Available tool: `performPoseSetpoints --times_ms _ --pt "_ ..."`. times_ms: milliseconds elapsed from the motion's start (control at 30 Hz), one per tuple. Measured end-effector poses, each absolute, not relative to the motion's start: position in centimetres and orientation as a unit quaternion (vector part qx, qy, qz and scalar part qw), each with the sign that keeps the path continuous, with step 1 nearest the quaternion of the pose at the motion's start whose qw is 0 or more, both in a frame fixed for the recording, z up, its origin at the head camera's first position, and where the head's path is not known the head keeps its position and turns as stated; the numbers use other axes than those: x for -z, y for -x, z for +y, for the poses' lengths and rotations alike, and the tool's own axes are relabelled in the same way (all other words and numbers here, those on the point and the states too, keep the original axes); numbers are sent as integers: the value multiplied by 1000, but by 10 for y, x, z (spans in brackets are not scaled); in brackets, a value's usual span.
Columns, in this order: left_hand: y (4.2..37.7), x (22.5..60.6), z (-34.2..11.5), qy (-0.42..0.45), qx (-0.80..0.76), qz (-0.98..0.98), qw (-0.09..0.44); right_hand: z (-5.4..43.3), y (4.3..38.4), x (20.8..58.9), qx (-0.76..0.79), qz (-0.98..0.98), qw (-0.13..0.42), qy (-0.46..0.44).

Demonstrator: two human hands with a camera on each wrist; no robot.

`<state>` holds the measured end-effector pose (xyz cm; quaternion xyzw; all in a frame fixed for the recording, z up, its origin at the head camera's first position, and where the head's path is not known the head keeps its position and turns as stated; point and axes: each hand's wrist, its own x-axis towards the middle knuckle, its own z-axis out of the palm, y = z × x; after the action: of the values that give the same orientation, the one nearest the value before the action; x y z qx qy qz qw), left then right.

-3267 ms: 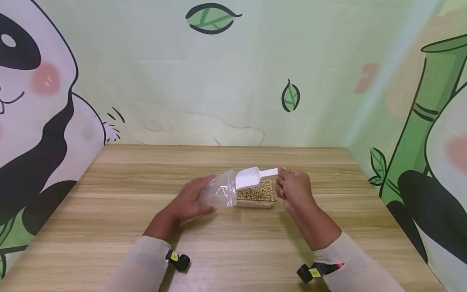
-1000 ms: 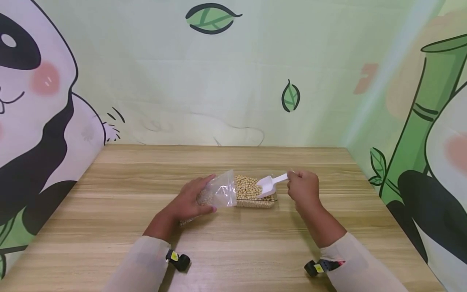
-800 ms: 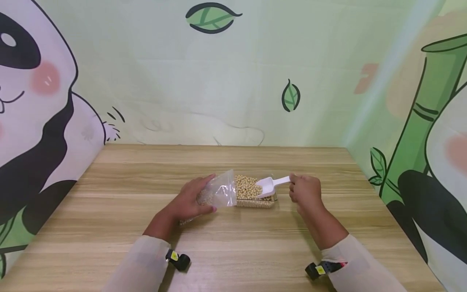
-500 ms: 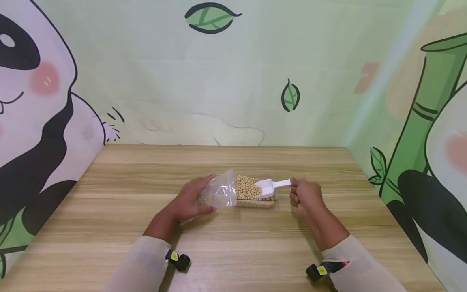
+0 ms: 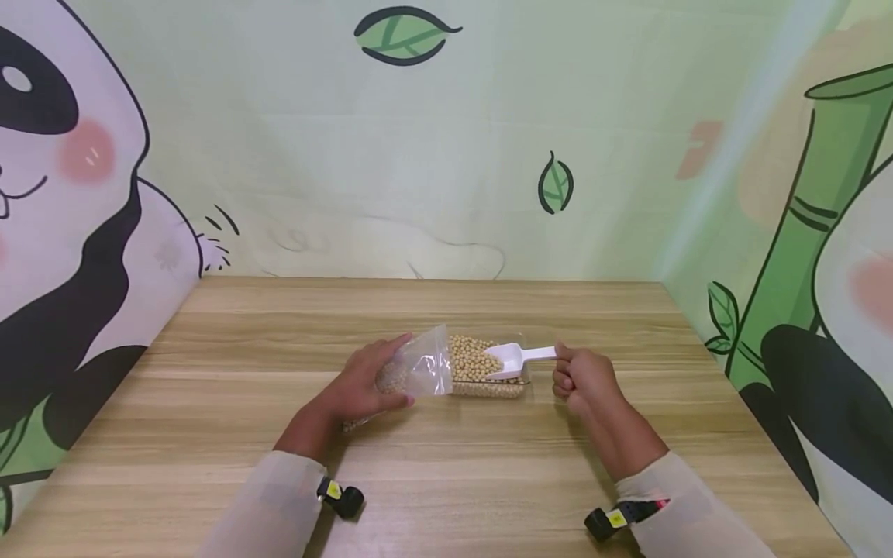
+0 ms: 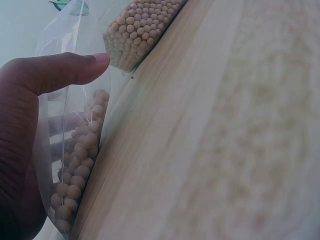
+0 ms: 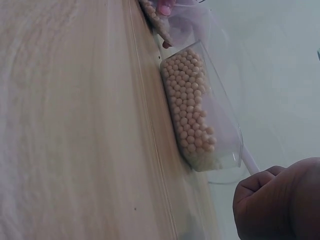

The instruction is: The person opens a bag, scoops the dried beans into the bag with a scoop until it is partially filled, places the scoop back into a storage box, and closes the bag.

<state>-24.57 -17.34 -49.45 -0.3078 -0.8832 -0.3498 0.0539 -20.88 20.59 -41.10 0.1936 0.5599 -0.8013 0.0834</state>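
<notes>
Scooping soybeans (image 5: 468,358), we judged; right grip (image 5: 587,377) pinched white scoop (image 5: 508,359), left grip (image 5: 358,384) held zip bag (image 5: 427,366); level lift seemed needed next.

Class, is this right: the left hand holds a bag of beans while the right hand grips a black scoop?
No: the head view shows the scoop is white, not black. The left hand holds the bag of beans, and the right hand grips the scoop.

No legible text, yellow labels (image 5: 334,489) on both wrist cameras (image 5: 349,503) apparently too small.
</notes>
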Motion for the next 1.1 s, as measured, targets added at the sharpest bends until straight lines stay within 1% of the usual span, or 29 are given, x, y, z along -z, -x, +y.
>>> performPoseSetpoints --times_ms 267,367,667,900,967,1100 --pt "262 518 -177 299 350 -887 44 202 208 411 805 552 86 -199" --pt "263 519 -178 303 350 -885 48 204 207 411 807 549 83 -199" --pt "254 506 -177 284 363 -887 28 207 209 407 815 538 85 -197" --pt "234 471 -167 271 343 -899 4 209 209 403 821 527 77 -206" --pt "235 473 -168 278 350 -894 10 210 208 402 823 525 79 -202" --pt "244 490 -172 292 362 -885 30 209 208 400 826 523 79 -196"
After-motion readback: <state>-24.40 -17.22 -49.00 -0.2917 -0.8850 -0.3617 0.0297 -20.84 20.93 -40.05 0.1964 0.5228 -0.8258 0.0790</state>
